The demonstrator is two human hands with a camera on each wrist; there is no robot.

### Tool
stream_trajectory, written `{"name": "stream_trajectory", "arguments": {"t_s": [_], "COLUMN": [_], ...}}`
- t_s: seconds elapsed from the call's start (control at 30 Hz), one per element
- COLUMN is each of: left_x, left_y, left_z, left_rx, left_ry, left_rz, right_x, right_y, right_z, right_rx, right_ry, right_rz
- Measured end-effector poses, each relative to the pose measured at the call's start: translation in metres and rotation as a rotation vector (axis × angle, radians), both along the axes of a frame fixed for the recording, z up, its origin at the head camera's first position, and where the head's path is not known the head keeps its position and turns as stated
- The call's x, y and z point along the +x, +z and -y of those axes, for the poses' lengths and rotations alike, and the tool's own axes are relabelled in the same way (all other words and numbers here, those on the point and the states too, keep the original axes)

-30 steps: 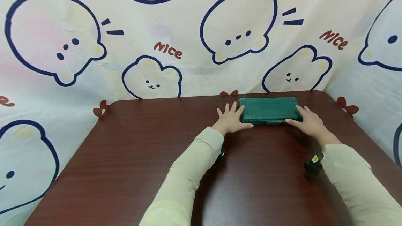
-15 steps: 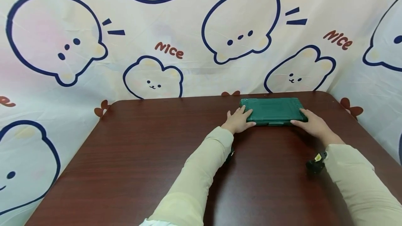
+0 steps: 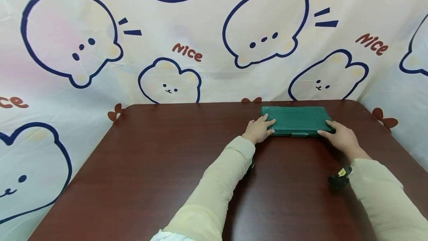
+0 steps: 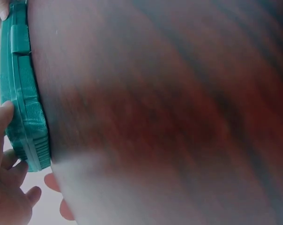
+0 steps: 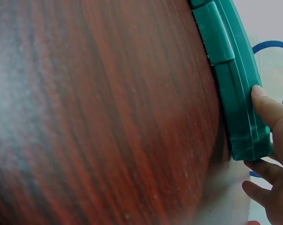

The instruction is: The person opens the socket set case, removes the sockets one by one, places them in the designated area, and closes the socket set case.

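Case progress: reaching it looks done, since a hand is at each end of the case [image 3: 297, 116]; opening it is not, as lid and base meet along the whole visible front.
Case work left: whatever follows the hold seems undone; the case lies between the hands, close to the far edge of the desk [image 3: 160, 166], with no clear lift. Whether its right end sits slightly off the wood, I cannot tell.
Left hand [image 3: 258, 129]: clamped on the case's near corner, thumb along the front, other fingers at the end and top edge.
Right hand [image 3: 343, 137]: clamped on the opposite end, thumb on the front rim, fingers around the corner, some spread past it.
Case make: green, hard-looking, probably plastic; flat, oblong, slightly glossy, with a seam running from hand to hand.
Latch [image 5: 217, 33]: smooth rectangular tab on the front, between the two thumbs, seemingly fastened.
Ribs [image 4: 40, 149]: fine parallel ridges beside the left hand's fingers.
Desk surface: reddish-brown, streaked like wood grain, with a soft sheen below the hands.
Cloth [image 3: 207, 18]: pale, lightly creased, printed with blue-outlined figures, beyond the hands.
Sleeves [image 3: 214, 181]: cream, softly wrinkled, behind each hand.
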State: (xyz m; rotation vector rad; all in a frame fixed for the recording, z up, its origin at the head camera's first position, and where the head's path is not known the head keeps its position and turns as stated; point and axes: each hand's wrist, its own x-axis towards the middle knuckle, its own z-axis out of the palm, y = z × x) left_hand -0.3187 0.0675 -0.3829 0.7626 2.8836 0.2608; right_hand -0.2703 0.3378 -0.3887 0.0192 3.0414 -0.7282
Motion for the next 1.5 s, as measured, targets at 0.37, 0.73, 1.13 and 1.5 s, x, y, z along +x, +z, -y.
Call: {"name": "stream_trajectory", "arguments": {"t_s": [0.37, 0.73, 1.13, 1.5], "left_x": [0.009, 0.022, 0.048, 0.071], "left_y": [0.0, 0.002, 0.004, 0.004], "left_z": [0.016, 0.05, 0.087, 0.129], "left_rx": [-0.029, -0.068, -0.032, -0.017], "left_ry": [-0.018, -0.027, -0.036, -0.089], "left_rz": [0.014, -0.022, -0.007, -0.069], "right_x": [0.016, 0.025, 0.041, 0.055], "right_y": [0.0, -0.006, -0.001, -0.002], "right_z": [0.017, 0.051, 0.084, 0.115], "right_rx": [-0.006, -0.115, -0.182, -0.139], "right_ry": [-0.007, -0.039, -0.022, 0.053], "right_rz": [-0.01, -0.048, -0.038, -0.071]}}
